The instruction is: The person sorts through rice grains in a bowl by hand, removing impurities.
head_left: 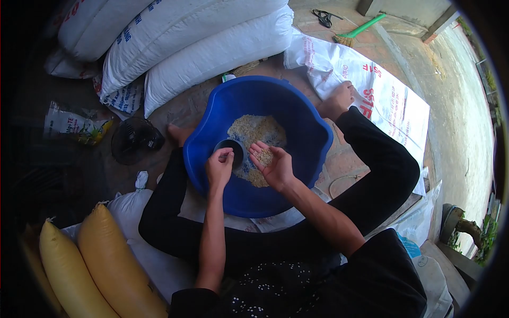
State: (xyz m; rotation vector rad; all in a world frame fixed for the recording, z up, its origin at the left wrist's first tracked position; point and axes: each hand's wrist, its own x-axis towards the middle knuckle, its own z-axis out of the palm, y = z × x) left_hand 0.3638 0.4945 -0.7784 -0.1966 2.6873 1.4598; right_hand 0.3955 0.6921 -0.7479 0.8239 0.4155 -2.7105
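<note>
Beyond the far left edge of the work, big white sacks (222, 58) lie stacked, and at the near left two yellow sacks (111, 259) lean side by side. Between the person's bent, black-clad legs (389, 153) stands a wide blue basin (305, 124), its wall flaring outward, with pale loose grain (254, 127) spread across its floor in an uneven layer that lets blue show through in places. Over that layer, just right of the middle, the right hand (272, 165) is turned palm up, its fingers close together, slightly curled and pointing far and left, bearing grain rather than gripping it. Left of it, the left hand (219, 163) pinches the near left part of a dark round cup's (238, 154) rim between thumb and bent fingers, the grip narrow. That cup sits between the two hands: its mouth faces upward, its upright axis seems close to vertical, and its right rim lies just beside the right fingertips, to their left; whether they touch it, I cannot tell. Nor can I tell whether its base rests on the basin floor. Smallest of all, the little pile of grains (263, 156) lies on the right palm and fingers, near the cup's mouth.
</note>
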